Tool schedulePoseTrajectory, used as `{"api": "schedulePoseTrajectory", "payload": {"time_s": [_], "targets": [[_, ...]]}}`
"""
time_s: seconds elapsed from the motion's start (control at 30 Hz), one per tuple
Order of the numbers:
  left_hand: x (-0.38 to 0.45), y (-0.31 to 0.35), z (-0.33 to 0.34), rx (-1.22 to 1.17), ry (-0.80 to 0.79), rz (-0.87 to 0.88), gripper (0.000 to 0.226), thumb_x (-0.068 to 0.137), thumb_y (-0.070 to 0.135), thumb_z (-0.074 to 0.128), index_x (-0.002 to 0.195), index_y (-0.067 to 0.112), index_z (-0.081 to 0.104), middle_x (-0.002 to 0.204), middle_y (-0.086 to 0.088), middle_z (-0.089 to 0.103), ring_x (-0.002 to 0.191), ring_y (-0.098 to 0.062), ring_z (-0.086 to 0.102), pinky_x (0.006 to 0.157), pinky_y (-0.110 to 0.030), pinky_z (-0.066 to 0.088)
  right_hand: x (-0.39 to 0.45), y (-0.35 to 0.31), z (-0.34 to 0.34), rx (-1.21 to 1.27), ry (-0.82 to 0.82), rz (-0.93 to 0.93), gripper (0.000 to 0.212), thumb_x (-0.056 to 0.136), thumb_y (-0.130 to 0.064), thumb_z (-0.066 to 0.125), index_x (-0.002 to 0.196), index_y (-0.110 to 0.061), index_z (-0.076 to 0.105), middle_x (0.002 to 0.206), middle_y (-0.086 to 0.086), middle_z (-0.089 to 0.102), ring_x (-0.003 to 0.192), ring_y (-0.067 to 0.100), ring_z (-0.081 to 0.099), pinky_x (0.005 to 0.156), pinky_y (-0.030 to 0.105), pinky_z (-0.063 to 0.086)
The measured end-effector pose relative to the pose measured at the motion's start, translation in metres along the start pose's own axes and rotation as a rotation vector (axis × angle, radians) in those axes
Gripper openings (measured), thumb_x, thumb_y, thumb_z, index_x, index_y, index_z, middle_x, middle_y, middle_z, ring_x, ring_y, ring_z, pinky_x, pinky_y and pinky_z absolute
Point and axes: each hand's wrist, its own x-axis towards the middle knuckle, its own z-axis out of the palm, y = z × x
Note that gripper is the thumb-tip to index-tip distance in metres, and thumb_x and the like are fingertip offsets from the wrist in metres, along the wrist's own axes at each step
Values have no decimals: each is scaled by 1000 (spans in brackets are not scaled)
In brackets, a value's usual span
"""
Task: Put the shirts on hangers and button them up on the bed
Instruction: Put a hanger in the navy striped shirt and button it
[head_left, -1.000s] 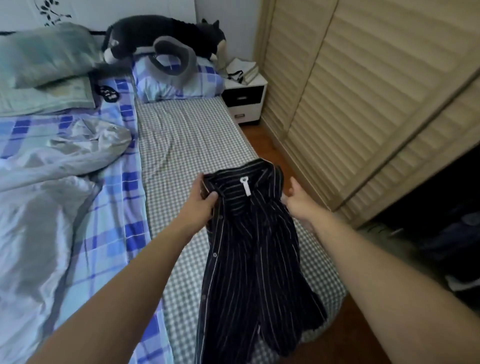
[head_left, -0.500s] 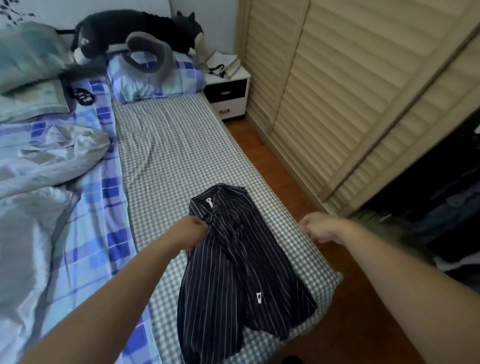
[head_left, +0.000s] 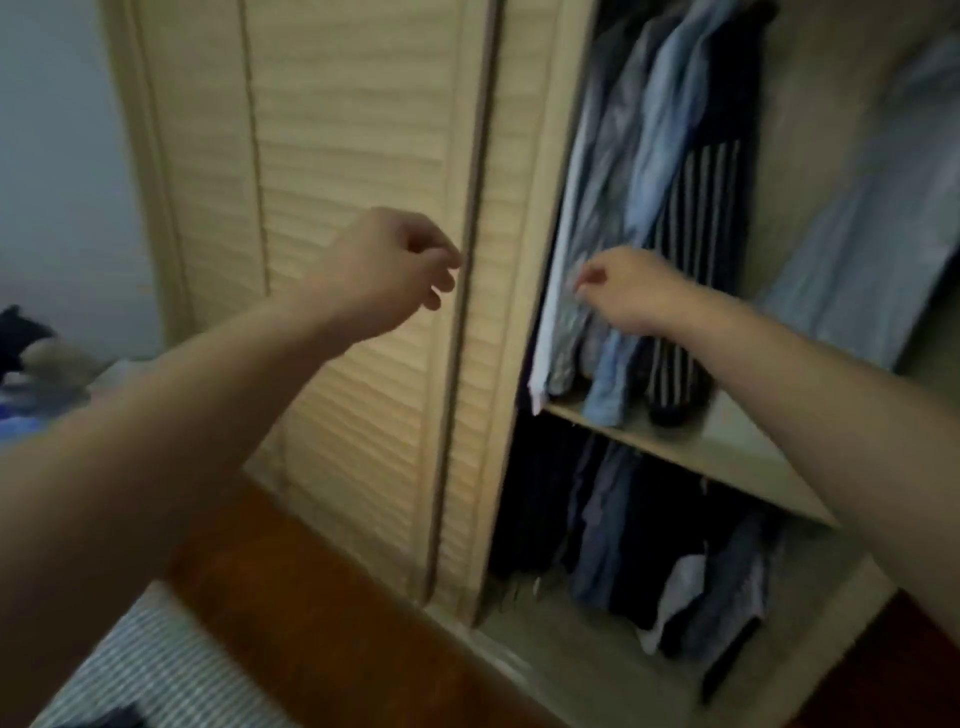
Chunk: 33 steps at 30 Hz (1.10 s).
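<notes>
Louvred wardrobe doors (head_left: 353, 260) fill the left; left hand (head_left: 387, 270) loosely curled, empty; right hand (head_left: 626, 291) reaches hanging shirts (head_left: 649, 171), grasp unclear. Fetching next.

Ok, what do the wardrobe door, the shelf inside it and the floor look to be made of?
Wardrobe door: pale wood or wood-look board, matte, with horizontal louvre slats. Shelf: flat board in the same light tone, smooth, probably laminate. Floor: reddish-brown wood or wood-look covering with a slight sheen; motion blur hides any grain.
</notes>
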Motion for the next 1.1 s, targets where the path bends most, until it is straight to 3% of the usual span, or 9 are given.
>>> {"api": "schedulePoseTrajectory", "payload": {"time_s": [0.2,0.33,0.47,0.57,0.67,0.73,0.9,1.0,1.1], "targets": [[136,113,158,289,-123,252,16,92,17,60,91,14,75,84,-5,74,84,-24,70,67,-31,50,28,196,-123,-158,152,144,17,98,-25,54,99,-25,71,111,8,73,101,30,67,87,36,54],[209,161,221,399,-99,315,18,93,22,54,88,18,71,82,-1,72,78,-20,68,66,-31,49,38,275,-185,-227,226,199,13,98,-25,52,92,-27,64,107,8,70,99,28,65,76,30,48],[256,168,269,406,-193,330,24,101,24,49,93,13,69,79,-13,69,73,-32,67,65,-42,54,56,328,-194,-245,247,245,13,96,-26,53,89,-27,63,103,4,69,96,25,65,74,29,48],[278,165,286,433,-233,344,21,105,26,48,99,22,67,73,-1,66,62,-19,61,58,-33,49,76,352,-180,-279,209,290,14,95,-24,52,95,-20,65,102,5,68,92,25,65,78,33,55],[307,168,281,498,-133,395,23,103,28,47,85,31,61,78,2,66,69,-20,64,64,-37,56,105,361,-187,-372,231,279,17,96,-22,51,104,-14,65,106,8,65,98,28,64,83,38,56],[327,172,270,521,-75,420,26,102,28,46,80,32,58,79,0,67,74,-24,66,71,-44,58,130,358,-203,-410,356,240,22,95,-16,51,111,-7,63,112,14,62,106,34,62,85,39,54],[380,175,247,492,-7,436,26,101,23,46,98,15,70,83,-9,71,77,-29,68,70,-43,57,222,337,-255,-364,800,231,35,89,0,53,123,6,54,123,27,56,112,42,56,90,41,47],[406,161,242,455,7,430,26,99,24,48,97,10,69,81,-13,70,60,-24,58,56,-36,47,268,335,-275,-281,792,393,39,91,-4,56,129,4,53,128,24,58,117,41,57,94,39,48],[425,147,237,467,16,432,25,98,25,48,95,13,70,83,-7,72,65,-22,63,61,-37,53,301,351,-281,-231,720,519,36,96,-8,54,131,0,57,127,21,62,117,37,61,89,35,50]]}}
